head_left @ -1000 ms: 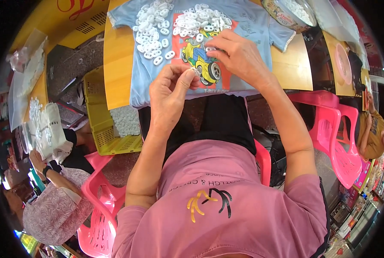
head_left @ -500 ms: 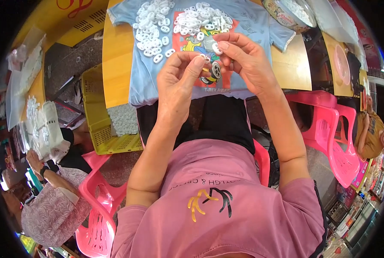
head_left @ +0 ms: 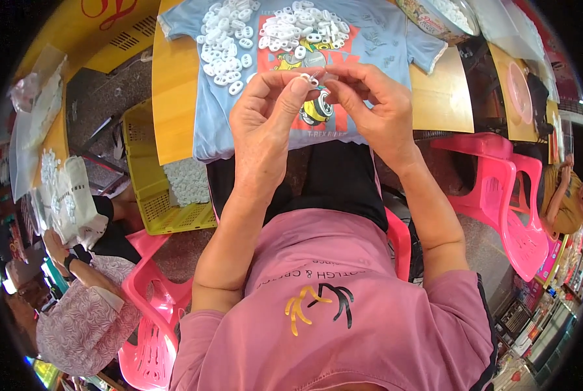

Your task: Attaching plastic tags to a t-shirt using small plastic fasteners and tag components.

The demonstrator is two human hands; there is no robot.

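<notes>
My left hand (head_left: 263, 124) is closed in a pinch on a small white plastic piece with holes (head_left: 312, 81), held above the blue T-shirt (head_left: 386, 55) spread on the table. My right hand (head_left: 384, 107) meets it fingertip to fingertip, its thumb and forefinger bent in beside the piece. What the right fingers grip is too small and too covered to make out. Beyond my hands lie two heaps of white two-holed pieces on the shirt, a long left heap (head_left: 222, 55) and a wider right heap (head_left: 299, 29).
A round tub of white pieces (head_left: 449, 16) stands at the far right of the wooden table (head_left: 445, 98). A yellow crate (head_left: 147, 176) holding white pieces is at lower left. Pink chairs (head_left: 493, 176) flank me. Other people sit at left (head_left: 86, 319) and right (head_left: 562, 202).
My right hand has come left and slightly down to my left fingertips. The white piece that showed between its fingers is now hidden or no longer there.
</notes>
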